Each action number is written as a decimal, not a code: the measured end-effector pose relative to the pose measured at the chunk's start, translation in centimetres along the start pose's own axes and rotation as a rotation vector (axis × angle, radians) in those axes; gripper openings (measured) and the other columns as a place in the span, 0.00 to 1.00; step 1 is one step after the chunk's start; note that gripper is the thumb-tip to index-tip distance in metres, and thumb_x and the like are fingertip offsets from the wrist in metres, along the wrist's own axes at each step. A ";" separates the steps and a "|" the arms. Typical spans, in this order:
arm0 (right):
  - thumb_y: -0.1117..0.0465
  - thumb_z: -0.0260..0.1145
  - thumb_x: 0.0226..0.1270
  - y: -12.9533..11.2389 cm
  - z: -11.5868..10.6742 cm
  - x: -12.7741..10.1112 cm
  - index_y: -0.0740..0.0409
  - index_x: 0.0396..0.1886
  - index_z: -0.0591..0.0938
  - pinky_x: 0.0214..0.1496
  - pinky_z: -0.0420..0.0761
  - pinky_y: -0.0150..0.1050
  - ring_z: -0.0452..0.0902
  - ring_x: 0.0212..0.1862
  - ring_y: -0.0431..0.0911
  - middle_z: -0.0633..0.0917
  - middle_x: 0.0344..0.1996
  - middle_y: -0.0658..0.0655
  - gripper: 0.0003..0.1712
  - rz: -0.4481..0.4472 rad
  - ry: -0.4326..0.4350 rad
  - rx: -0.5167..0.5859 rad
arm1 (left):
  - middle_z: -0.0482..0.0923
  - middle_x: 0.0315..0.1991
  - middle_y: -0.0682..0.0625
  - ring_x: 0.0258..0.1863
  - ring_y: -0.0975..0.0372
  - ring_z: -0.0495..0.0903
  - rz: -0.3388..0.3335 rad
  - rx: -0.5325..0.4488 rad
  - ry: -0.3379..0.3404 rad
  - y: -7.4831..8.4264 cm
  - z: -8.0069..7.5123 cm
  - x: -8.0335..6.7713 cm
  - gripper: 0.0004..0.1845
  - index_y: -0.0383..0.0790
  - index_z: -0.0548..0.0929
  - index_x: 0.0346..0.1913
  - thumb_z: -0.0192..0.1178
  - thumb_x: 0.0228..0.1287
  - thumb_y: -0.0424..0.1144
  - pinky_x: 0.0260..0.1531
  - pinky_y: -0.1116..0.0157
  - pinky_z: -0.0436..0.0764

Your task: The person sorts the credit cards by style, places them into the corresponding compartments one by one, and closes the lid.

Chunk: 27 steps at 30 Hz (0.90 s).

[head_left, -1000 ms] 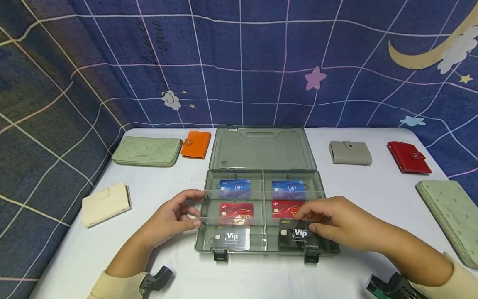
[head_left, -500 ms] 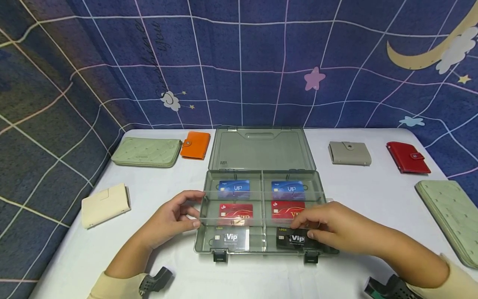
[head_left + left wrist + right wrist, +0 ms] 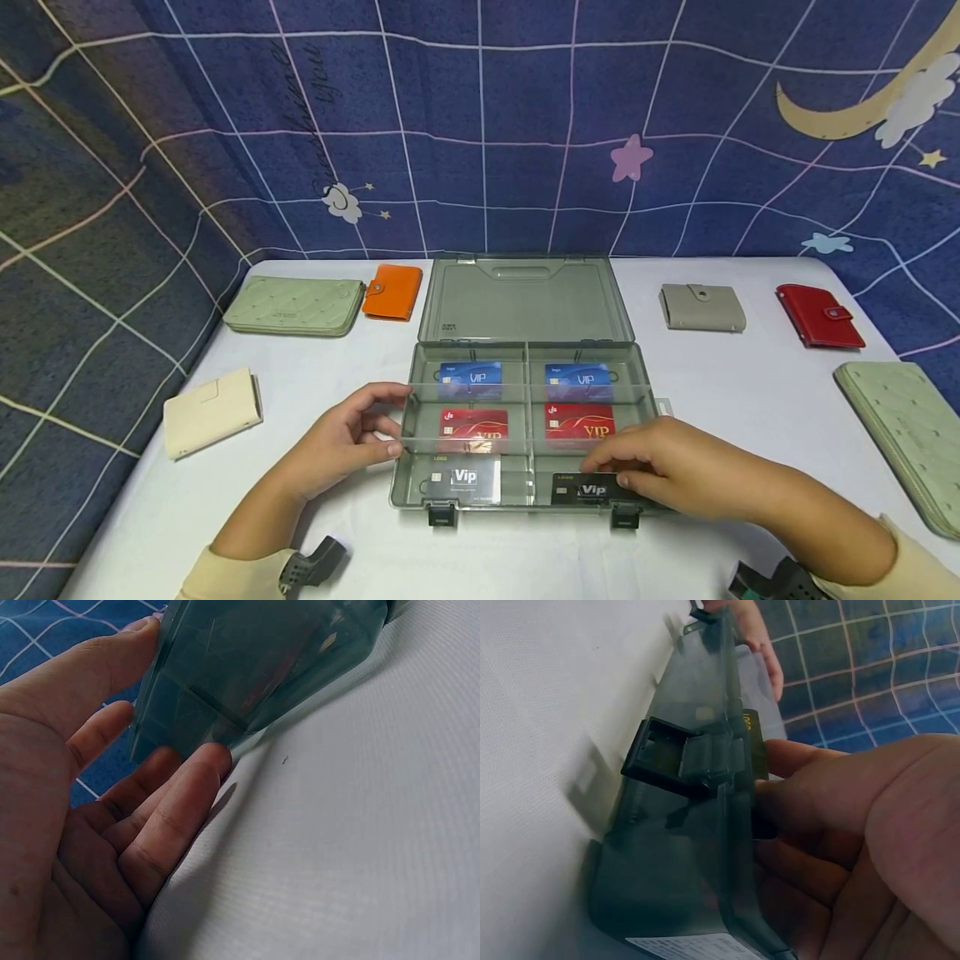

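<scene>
Black card nearer front of box, right fingers pinching.

Looks like a draped tabletop nook. Can't be pinned to home or studio. Is backed by blue gridded fabric printed with moon and star, behind a white-covered table.

The white worktop carries a smoky grey-green box. Towards the box's front right corner, the card is black with white lettering; red cards bear gold letters, blue cards white. Towards the worktop's far right corner, a red wallet; near its left edge, a cream wallet.
</scene>
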State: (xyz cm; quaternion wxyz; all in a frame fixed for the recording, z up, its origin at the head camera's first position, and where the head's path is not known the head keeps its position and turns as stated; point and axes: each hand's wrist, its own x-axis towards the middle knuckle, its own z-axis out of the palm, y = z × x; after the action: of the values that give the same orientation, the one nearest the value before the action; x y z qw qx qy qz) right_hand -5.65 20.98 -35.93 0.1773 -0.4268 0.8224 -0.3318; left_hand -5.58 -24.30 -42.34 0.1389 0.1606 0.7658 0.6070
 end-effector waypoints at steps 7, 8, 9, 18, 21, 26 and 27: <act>0.67 0.71 0.73 -0.1 0.1 -0.2 0.41 0.62 0.87 0.56 0.87 0.45 0.84 0.56 0.38 0.88 0.55 0.40 0.23 0.033 -0.007 -0.051 | 0.73 0.68 0.35 0.48 0.57 0.86 0.007 -0.009 -0.002 0.1 0.0 0.0 0.38 0.36 0.72 0.74 0.75 0.62 0.25 0.41 0.67 0.87; 0.66 0.71 0.73 -0.1 0.1 -0.3 0.42 0.63 0.87 0.57 0.87 0.46 0.84 0.58 0.39 0.88 0.56 0.40 0.22 0.034 -0.007 -0.066 | 0.73 0.67 0.35 0.48 0.57 0.86 0.008 -0.006 -0.002 0.1 0.0 0.0 0.38 0.36 0.72 0.74 0.74 0.62 0.25 0.41 0.67 0.87; 0.64 0.71 0.74 -0.2 0.1 -0.3 0.42 0.64 0.86 0.58 0.87 0.47 0.84 0.59 0.40 0.88 0.57 0.41 0.22 0.035 -0.008 -0.083 | 0.73 0.67 0.35 0.48 0.57 0.86 0.011 -0.006 -0.001 0.1 0.0 0.0 0.38 0.36 0.72 0.74 0.74 0.62 0.25 0.41 0.67 0.87; 0.46 0.67 0.80 -1.5 -0.6 -0.7 0.43 0.79 0.74 0.66 0.82 0.53 0.78 0.69 0.46 0.80 0.70 0.45 0.32 0.137 -0.132 -0.132 | 0.74 0.65 0.36 0.47 0.58 0.85 0.028 -0.002 0.003 0.0 0.2 0.0 0.36 0.34 0.73 0.73 0.74 0.63 0.25 0.41 0.67 0.87; 0.45 0.66 0.81 -1.6 -1.2 -1.0 0.43 0.81 0.72 0.65 0.82 0.52 0.78 0.68 0.45 0.80 0.70 0.45 0.33 0.122 -0.130 -0.107 | 0.74 0.66 0.36 0.48 0.58 0.85 0.022 -0.012 0.000 0.0 0.2 0.0 0.37 0.35 0.72 0.74 0.74 0.63 0.25 0.41 0.67 0.87; 0.46 0.67 0.80 -1.5 -2.0 -1.5 0.47 0.77 0.76 0.61 0.85 0.48 0.81 0.63 0.42 0.83 0.66 0.46 0.31 0.095 -0.081 -0.077 | 0.74 0.66 0.36 0.48 0.57 0.86 0.010 -0.015 -0.001 0.0 0.0 -0.1 0.38 0.36 0.72 0.74 0.75 0.62 0.25 0.41 0.66 0.87; 0.47 0.68 0.79 -1.5 -2.1 -1.5 0.47 0.76 0.78 0.57 0.86 0.46 0.82 0.61 0.41 0.84 0.65 0.45 0.30 0.101 -0.068 -0.061 | 0.74 0.67 0.36 0.48 0.57 0.86 0.009 -0.014 0.000 0.0 0.0 -0.1 0.38 0.36 0.72 0.74 0.75 0.62 0.25 0.41 0.66 0.87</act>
State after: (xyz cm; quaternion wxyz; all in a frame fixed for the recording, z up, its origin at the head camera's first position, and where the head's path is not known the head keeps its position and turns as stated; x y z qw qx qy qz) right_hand -5.13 22.41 -33.36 0.2086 -0.4009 0.8462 -0.2823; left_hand -5.53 -24.35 -42.34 0.1373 0.1633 0.7606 0.6131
